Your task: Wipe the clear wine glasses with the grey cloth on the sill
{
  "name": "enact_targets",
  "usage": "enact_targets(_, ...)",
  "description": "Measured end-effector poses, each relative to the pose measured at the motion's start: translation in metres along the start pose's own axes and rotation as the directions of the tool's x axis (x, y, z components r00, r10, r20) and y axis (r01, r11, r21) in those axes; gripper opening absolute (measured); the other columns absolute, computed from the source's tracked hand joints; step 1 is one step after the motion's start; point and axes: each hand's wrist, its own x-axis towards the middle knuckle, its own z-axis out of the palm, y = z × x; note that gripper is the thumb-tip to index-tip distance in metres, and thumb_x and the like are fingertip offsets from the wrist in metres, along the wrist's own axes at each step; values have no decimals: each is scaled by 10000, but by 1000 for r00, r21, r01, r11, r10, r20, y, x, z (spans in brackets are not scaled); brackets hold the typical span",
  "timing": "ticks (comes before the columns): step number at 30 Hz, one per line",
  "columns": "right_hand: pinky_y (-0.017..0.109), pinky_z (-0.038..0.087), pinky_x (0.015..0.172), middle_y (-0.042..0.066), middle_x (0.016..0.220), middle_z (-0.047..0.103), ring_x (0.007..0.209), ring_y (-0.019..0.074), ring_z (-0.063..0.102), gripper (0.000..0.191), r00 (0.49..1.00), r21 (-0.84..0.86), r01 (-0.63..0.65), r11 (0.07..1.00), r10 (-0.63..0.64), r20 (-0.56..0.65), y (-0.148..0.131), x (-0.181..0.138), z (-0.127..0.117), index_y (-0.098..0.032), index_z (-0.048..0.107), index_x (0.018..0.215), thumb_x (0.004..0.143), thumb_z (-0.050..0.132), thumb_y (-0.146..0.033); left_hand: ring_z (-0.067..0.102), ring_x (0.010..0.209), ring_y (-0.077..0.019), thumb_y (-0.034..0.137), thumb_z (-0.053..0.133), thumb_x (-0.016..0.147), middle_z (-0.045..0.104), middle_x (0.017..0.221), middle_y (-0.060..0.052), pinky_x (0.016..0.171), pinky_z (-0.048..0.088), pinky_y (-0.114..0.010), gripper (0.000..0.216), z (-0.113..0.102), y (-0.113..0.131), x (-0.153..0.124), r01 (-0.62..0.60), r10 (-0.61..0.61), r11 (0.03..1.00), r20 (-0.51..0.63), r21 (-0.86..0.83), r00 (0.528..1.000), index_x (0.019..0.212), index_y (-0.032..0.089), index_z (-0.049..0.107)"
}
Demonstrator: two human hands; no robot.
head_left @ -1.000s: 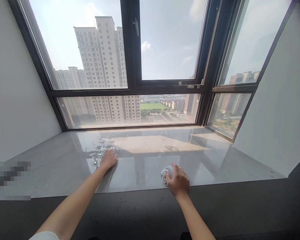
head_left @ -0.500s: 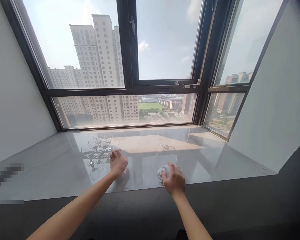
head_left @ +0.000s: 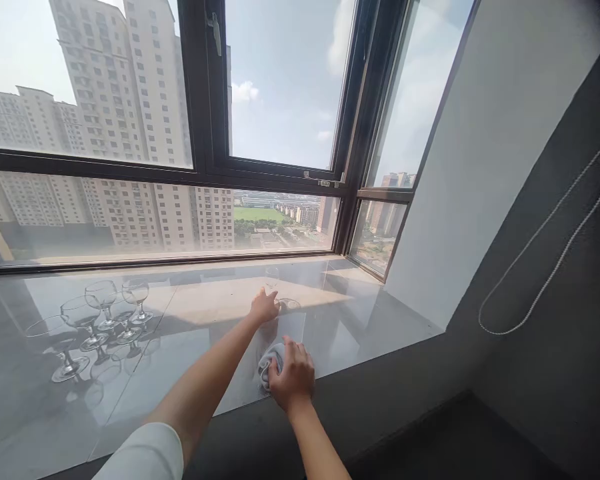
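Note:
My left hand (head_left: 265, 307) is stretched forward to a lone clear wine glass (head_left: 273, 273) standing upright near the window. Its fingers are closed about the glass's stem, and they hide the lower part. Close to the sill's front edge, my right hand (head_left: 294, 375) grips a crumpled light grey cloth (head_left: 269, 367) that rests on the surface. Farther left stands a group of several clear stemmed glasses (head_left: 101, 297), upright on the glossy sill.
The pale tiled window sill (head_left: 195, 360) ends at a front edge above a dark lower wall. Behind it rises a dark-framed window (head_left: 200, 177) with a handle (head_left: 215, 33). A looped cord (head_left: 510, 330) hangs at the right.
My left hand has moved from beside the grouped glasses across to the lone glass on the right. My right hand stays on the cloth. The view has turned right.

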Motion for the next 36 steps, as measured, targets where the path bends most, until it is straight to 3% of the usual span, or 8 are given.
enact_targets(5, 364, 411, 854, 80, 1056, 616, 993, 252, 547, 439, 1000, 38, 12, 999, -12, 17, 1, 0, -1, -184, 505, 1240, 811, 525, -274, 456, 1267, -302, 341, 463, 869, 362, 1452, -221, 1013, 349, -393, 476, 7, 6, 18, 22, -22, 996, 0, -86, 1000, 1287, 113, 484)
enact_targets(10, 368, 393, 875, 88, 1075, 625, 1022, 259, 535, 433, 1000, 58, -4, 998, 4, 11, 0, 0, -1, -177, 497, 1241, 816, 518, -259, 464, 1204, -284, 272, 431, 866, 451, 1329, -197, 999, 340, -371, 383, 5, -12, -4, 42, -49, 995, -67, -92, 997, 1206, 110, 504)
enact_targets(14, 351, 385, 886, 88, 1101, 625, 1034, 243, 536, 417, 1000, 61, -5, 998, 3, 28, -1, -1, -2, -171, 497, 1241, 832, 506, -257, 418, 1221, -286, 237, 428, 853, 493, 1238, -171, 1002, 322, -365, 280, -8, -46, -41, 89, -94, 995, -94, -55, 991, 1087, 130, 540)
enact_targets(19, 335, 379, 882, 92, 1111, 627, 1051, 236, 539, 384, 999, 24, -8, 1000, 7, 33, 2, -2, 0, -172, 503, 1234, 865, 488, -277, 468, 1129, -263, 202, 405, 842, 487, 1202, -148, 957, 350, -352, 220, -34, -107, -108, 215, -217, 976, -149, -25, 965, 1021, 152, 522)
enact_targets(26, 335, 386, 865, 96, 1104, 630, 1047, 238, 544, 379, 999, -15, 5, 1000, -4, 36, 5, -4, 4, -165, 501, 1234, 880, 477, -298, 462, 1146, -231, 220, 385, 849, 493, 1203, -105, 954, 359, -322, 195, -79, -195, -203, 409, -400, 913, -249, -20, 882, 996, 194, 510)
enact_targets(32, 334, 387, 864, 94, 1084, 636, 1029, 237, 552, 363, 999, -35, -2, 999, 3, 49, 3, -4, 3, -184, 513, 1222, 878, 479, -293, 485, 1160, -267, 232, 422, 840, 505, 1267, -138, 972, 366, -354, 225, -97, -230, -228, 496, -484, 868, -297, -39, 823, 1016, 190, 555)
enact_targets(36, 335, 398, 851, 96, 1075, 632, 1028, 239, 559, 371, 999, -49, 7, 999, -5, 45, 6, -4, 6, -179, 512, 1225, 877, 486, -306, 388, 1309, -279, 257, 472, 833, 435, 1405, -151, 1014, 353, -349, 377, -94, -238, -228, 504, -496, 861, -318, -63, 808, 1201, 190, 516)
